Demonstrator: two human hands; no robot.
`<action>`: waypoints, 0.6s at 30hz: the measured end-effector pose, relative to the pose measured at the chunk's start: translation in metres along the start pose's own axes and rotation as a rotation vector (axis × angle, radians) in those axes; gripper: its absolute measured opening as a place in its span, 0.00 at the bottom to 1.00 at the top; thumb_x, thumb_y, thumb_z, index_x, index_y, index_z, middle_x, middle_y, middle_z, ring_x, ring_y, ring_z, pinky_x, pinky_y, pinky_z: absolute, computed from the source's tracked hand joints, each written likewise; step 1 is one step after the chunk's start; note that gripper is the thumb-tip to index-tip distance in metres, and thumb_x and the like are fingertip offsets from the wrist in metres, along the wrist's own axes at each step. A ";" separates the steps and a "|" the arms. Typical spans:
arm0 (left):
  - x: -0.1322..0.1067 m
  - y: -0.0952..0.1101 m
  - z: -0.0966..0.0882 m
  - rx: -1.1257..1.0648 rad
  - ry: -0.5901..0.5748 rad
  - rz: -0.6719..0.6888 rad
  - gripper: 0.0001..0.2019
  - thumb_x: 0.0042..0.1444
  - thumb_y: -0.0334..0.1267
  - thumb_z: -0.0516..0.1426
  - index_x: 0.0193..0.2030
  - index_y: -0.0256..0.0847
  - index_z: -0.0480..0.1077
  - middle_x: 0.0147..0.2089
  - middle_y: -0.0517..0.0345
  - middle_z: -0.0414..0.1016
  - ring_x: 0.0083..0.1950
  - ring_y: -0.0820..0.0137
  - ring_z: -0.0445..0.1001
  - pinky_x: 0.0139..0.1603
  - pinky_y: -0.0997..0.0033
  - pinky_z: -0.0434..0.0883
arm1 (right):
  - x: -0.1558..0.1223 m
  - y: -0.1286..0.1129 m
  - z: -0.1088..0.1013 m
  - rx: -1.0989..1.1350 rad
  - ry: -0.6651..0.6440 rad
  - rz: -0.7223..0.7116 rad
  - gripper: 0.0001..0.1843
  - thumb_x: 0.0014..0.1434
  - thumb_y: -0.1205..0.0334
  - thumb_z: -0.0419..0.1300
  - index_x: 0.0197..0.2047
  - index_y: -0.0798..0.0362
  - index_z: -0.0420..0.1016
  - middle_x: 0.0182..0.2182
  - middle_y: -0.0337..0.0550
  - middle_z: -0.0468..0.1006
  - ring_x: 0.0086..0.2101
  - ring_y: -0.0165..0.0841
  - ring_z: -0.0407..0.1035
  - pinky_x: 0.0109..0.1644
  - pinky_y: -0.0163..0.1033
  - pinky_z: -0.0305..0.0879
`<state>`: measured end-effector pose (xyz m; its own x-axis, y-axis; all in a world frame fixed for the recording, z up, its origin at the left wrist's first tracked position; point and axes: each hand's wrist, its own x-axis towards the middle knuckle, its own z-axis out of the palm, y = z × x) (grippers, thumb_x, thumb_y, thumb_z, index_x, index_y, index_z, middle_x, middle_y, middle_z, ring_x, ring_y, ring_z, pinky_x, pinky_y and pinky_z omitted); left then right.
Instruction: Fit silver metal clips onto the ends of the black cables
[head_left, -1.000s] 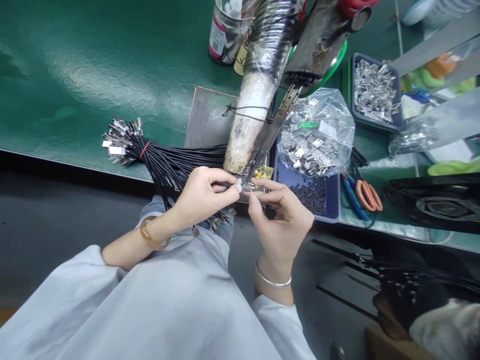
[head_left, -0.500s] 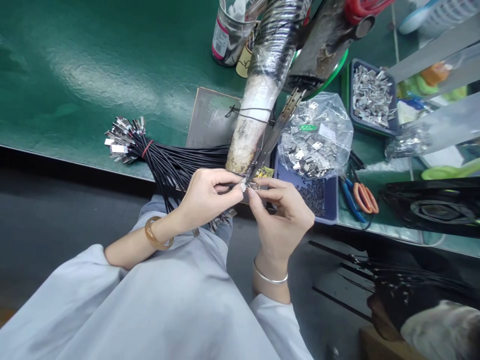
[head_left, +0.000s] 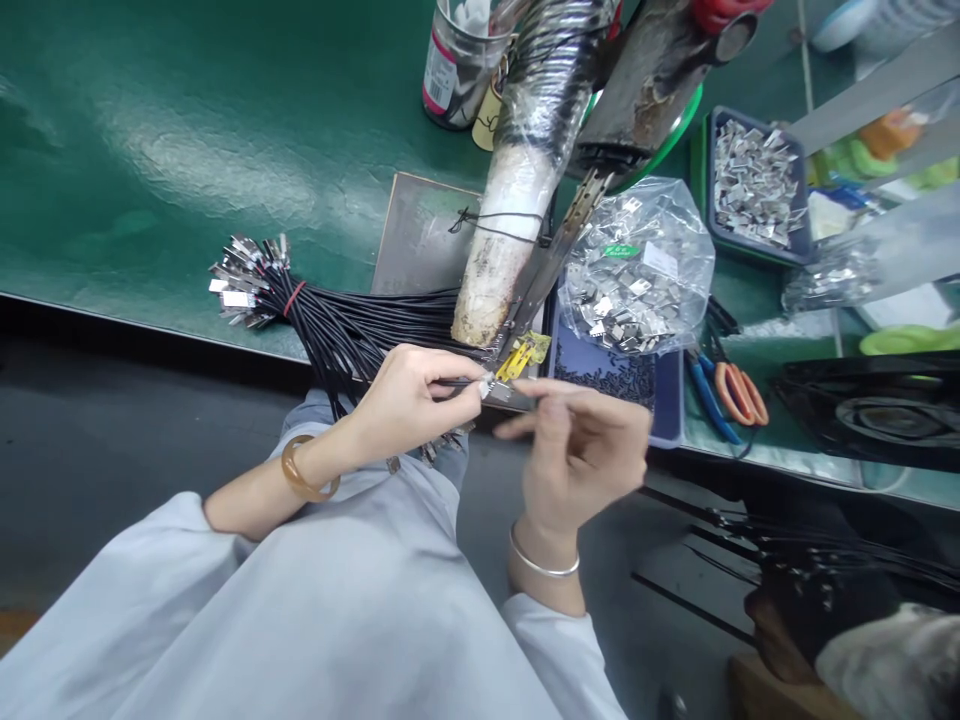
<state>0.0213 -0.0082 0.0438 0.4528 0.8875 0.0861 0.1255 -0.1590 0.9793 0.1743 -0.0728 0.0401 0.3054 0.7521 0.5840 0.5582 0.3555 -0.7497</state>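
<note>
My left hand (head_left: 420, 402) pinches the end of a thin black cable with a small silvery connector (head_left: 487, 385) at its tip. The connector points right, just below a yellow part (head_left: 515, 358) near the tip of a metal strip. To the right of the connector is my right hand (head_left: 589, 450), slightly blurred. Its fingers are apart, with the index finger stretched toward the connector, and nothing shows in them. A bundle of black cables (head_left: 352, 315) with metal connectors, tied with a red band, lies behind my left hand and hangs over the table edge.
A plastic-wrapped duct (head_left: 514, 175) and a metal tool head (head_left: 637, 100) reach down over the work spot. At right stand a blue tray (head_left: 667, 405) with small black parts, a clear bag (head_left: 637, 260) of metal shells, another tray (head_left: 802, 215) and orange-handled scissors (head_left: 741, 395).
My right hand has let go of the connector and moved right, its fingers spreading. My left hand keeps its pinch, and the yellow part shows more.
</note>
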 end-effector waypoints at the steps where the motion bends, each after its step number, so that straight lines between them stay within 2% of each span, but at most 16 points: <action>1: 0.000 -0.001 -0.002 0.039 -0.017 0.031 0.11 0.56 0.32 0.57 0.36 0.35 0.83 0.32 0.55 0.84 0.29 0.76 0.74 0.28 0.81 0.68 | -0.001 0.000 -0.002 -0.004 0.070 -0.024 0.02 0.67 0.64 0.61 0.43 0.47 0.75 0.29 0.33 0.81 0.21 0.26 0.73 0.20 0.31 0.64; 3: 0.000 -0.003 -0.008 0.112 -0.050 0.081 0.11 0.55 0.32 0.57 0.38 0.34 0.82 0.28 0.57 0.80 0.25 0.78 0.68 0.28 0.80 0.65 | -0.001 -0.001 -0.006 -0.096 0.092 -0.078 0.02 0.67 0.63 0.62 0.41 0.47 0.77 0.23 0.31 0.77 0.18 0.25 0.69 0.20 0.31 0.61; 4: -0.001 -0.003 -0.011 0.140 -0.064 0.097 0.11 0.55 0.32 0.57 0.38 0.34 0.82 0.26 0.59 0.78 0.23 0.79 0.64 0.27 0.80 0.64 | 0.000 -0.002 -0.009 -0.168 0.029 -0.091 0.02 0.66 0.62 0.64 0.41 0.46 0.79 0.23 0.31 0.76 0.18 0.24 0.68 0.21 0.31 0.62; 7: -0.001 -0.005 -0.017 0.190 -0.097 0.132 0.09 0.54 0.30 0.56 0.34 0.34 0.79 0.21 0.65 0.68 0.22 0.80 0.58 0.27 0.79 0.59 | 0.005 -0.004 -0.012 -0.341 -0.289 -0.115 0.05 0.64 0.63 0.65 0.44 0.47 0.81 0.24 0.33 0.80 0.19 0.24 0.68 0.25 0.32 0.64; 10: -0.001 -0.005 -0.020 0.196 -0.115 0.167 0.08 0.53 0.30 0.55 0.27 0.35 0.75 0.21 0.66 0.63 0.23 0.80 0.56 0.27 0.78 0.57 | 0.009 -0.004 -0.009 -0.395 -0.441 -0.192 0.04 0.66 0.63 0.63 0.41 0.49 0.81 0.25 0.34 0.81 0.20 0.25 0.69 0.27 0.31 0.64; 14: -0.001 -0.004 -0.021 0.153 -0.159 0.145 0.08 0.54 0.30 0.55 0.25 0.36 0.72 0.20 0.68 0.58 0.24 0.79 0.53 0.27 0.77 0.55 | 0.008 -0.003 -0.002 -0.417 -0.438 -0.280 0.07 0.67 0.64 0.61 0.36 0.50 0.79 0.21 0.33 0.78 0.19 0.24 0.67 0.26 0.31 0.61; 18: -0.001 -0.005 -0.021 0.029 -0.201 0.110 0.08 0.56 0.32 0.56 0.29 0.35 0.74 0.21 0.68 0.58 0.24 0.79 0.52 0.26 0.77 0.53 | 0.003 -0.003 0.000 -0.369 -0.297 -0.255 0.09 0.65 0.64 0.62 0.32 0.49 0.77 0.19 0.31 0.75 0.16 0.23 0.62 0.22 0.32 0.57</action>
<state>0.0022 0.0011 0.0425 0.6315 0.7606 0.1508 0.0900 -0.2651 0.9600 0.1732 -0.0715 0.0437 -0.0769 0.8110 0.5800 0.8363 0.3692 -0.4053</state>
